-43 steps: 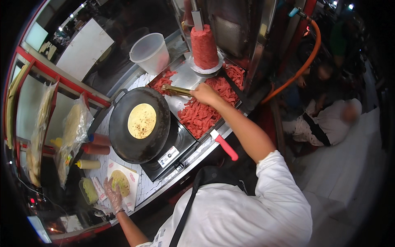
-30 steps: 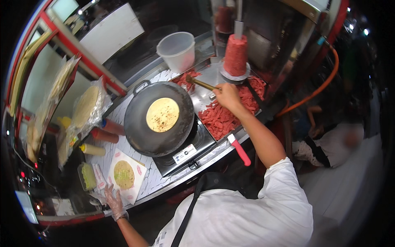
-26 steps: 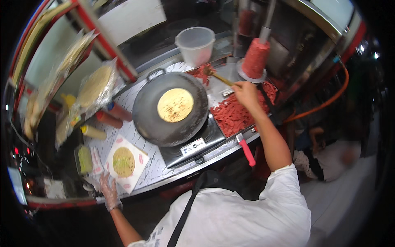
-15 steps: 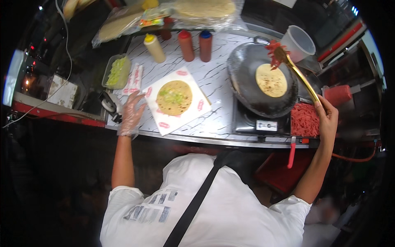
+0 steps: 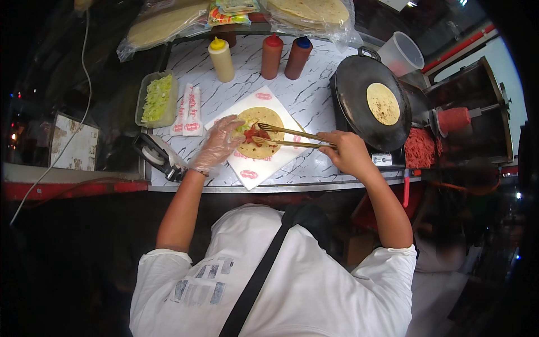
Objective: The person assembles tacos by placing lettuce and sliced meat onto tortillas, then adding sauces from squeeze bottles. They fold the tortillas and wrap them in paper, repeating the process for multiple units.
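My right hand (image 5: 351, 153) is closed round a pair of gold tongs (image 5: 297, 132), their ends parted over reddish meat strips (image 5: 256, 136). The meat lies on a round tortilla (image 5: 266, 116), along with shredded lettuce (image 5: 245, 126). Beneath the tortilla is a white printed paper sheet (image 5: 250, 175), turned cornerwise on the counter. My left hand (image 5: 220, 140), in a clear plastic glove, reaches over the tortilla's left side with fingers stretched and apart beside the lettuce. Its fingertips partly cover that edge, so whether they touch the food is unclear.
A second tortilla (image 5: 383, 104) sits on the black griddle (image 5: 359, 92) at right, beside a tray of red meat strips (image 5: 420, 147). Sauce bottles (image 5: 270, 57), a lettuce tub (image 5: 173, 106) and folded wrappers (image 5: 192, 109) stand around. Bagged tortillas (image 5: 309, 14) lie behind.
My right hand has swung left from the griddle, bringing the tongs over the tortilla on paper; meat from them now lies on it. My left hand has moved right onto that tortilla's side.
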The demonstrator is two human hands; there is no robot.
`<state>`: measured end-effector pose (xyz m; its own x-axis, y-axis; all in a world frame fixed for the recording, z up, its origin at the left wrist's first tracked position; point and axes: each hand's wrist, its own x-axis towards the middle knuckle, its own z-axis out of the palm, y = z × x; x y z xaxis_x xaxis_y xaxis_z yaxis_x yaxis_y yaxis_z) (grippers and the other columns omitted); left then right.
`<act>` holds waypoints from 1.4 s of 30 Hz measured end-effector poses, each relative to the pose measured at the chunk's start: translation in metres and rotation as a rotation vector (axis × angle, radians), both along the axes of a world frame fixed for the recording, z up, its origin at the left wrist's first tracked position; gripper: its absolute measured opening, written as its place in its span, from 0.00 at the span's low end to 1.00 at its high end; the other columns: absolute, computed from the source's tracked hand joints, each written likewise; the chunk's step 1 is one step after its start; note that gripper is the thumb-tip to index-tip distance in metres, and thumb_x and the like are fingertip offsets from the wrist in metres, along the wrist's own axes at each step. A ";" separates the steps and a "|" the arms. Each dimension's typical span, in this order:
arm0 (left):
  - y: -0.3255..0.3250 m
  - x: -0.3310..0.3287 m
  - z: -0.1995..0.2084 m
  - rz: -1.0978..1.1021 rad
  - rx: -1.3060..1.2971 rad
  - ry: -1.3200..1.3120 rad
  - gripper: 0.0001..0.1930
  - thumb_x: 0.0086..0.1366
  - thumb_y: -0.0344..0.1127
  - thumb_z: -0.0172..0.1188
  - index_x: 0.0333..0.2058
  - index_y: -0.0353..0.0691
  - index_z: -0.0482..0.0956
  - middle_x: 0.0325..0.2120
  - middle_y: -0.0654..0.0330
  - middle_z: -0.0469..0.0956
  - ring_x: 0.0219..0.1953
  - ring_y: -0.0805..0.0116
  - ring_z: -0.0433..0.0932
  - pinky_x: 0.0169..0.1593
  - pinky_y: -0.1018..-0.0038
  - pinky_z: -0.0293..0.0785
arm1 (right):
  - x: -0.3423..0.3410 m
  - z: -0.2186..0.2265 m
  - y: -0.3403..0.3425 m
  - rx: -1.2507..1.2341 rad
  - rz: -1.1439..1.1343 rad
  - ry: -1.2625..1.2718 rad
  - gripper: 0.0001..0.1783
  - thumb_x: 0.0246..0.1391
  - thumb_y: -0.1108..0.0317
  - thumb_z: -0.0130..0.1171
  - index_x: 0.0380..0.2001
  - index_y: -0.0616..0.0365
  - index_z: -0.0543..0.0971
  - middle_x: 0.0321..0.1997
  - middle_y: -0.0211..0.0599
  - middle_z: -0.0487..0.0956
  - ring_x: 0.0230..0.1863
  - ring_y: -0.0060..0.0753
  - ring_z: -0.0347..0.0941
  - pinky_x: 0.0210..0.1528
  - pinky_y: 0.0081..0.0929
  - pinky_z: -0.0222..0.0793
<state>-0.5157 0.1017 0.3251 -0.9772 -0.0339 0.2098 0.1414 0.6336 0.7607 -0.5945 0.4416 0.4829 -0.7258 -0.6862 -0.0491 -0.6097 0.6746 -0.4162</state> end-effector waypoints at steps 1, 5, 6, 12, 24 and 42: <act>0.003 -0.003 -0.002 -0.002 -0.015 0.000 0.22 0.58 0.33 0.69 0.53 0.45 0.80 0.58 0.52 0.72 0.61 0.53 0.71 0.63 0.62 0.68 | 0.002 0.000 0.001 0.041 -0.037 0.018 0.16 0.51 0.67 0.65 0.45 0.56 0.84 0.35 0.45 0.82 0.36 0.54 0.78 0.39 0.42 0.73; 0.013 -0.011 -0.011 -0.056 -0.314 0.036 0.20 0.57 0.39 0.70 0.50 0.46 0.82 0.57 0.53 0.73 0.60 0.54 0.70 0.63 0.58 0.65 | 0.012 -0.003 0.008 0.013 -0.085 0.047 0.15 0.53 0.65 0.64 0.45 0.51 0.84 0.33 0.41 0.82 0.34 0.50 0.79 0.37 0.44 0.73; 0.013 -0.012 -0.011 -0.069 -0.341 0.028 0.20 0.56 0.40 0.70 0.49 0.47 0.83 0.57 0.54 0.73 0.61 0.55 0.69 0.64 0.57 0.64 | 0.014 -0.005 0.009 -0.007 -0.116 0.058 0.14 0.54 0.64 0.64 0.45 0.48 0.84 0.33 0.40 0.82 0.33 0.49 0.79 0.37 0.44 0.73; 0.004 -0.009 -0.005 -0.029 -0.303 0.029 0.20 0.55 0.44 0.71 0.46 0.49 0.85 0.60 0.56 0.71 0.65 0.49 0.62 0.67 0.53 0.58 | 0.022 -0.019 0.014 0.033 -0.116 0.079 0.13 0.55 0.64 0.63 0.44 0.49 0.84 0.30 0.39 0.80 0.31 0.50 0.78 0.35 0.45 0.72; -0.011 -0.009 -0.004 -0.120 -0.409 0.093 0.23 0.49 0.44 0.74 0.47 0.52 0.85 0.60 0.56 0.72 0.66 0.46 0.61 0.66 0.52 0.59 | 0.038 -0.026 0.047 -0.039 -0.118 0.064 0.17 0.55 0.65 0.64 0.49 0.51 0.81 0.31 0.41 0.78 0.31 0.50 0.77 0.33 0.42 0.71; 0.057 0.008 0.029 0.100 -0.744 -0.248 0.36 0.65 0.50 0.61 0.69 0.48 0.63 0.73 0.43 0.45 0.73 0.35 0.39 0.72 0.42 0.37 | 0.024 0.064 0.328 0.207 -0.375 0.789 0.25 0.48 0.73 0.63 0.52 0.48 0.82 0.34 0.32 0.78 0.30 0.37 0.73 0.32 0.34 0.70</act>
<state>-0.5076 0.1586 0.3543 -0.9981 -0.0605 -0.0117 -0.0615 0.9891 0.1335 -0.5708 0.7691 0.5471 -0.7756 -0.4296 0.4625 -0.3911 0.9021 0.1822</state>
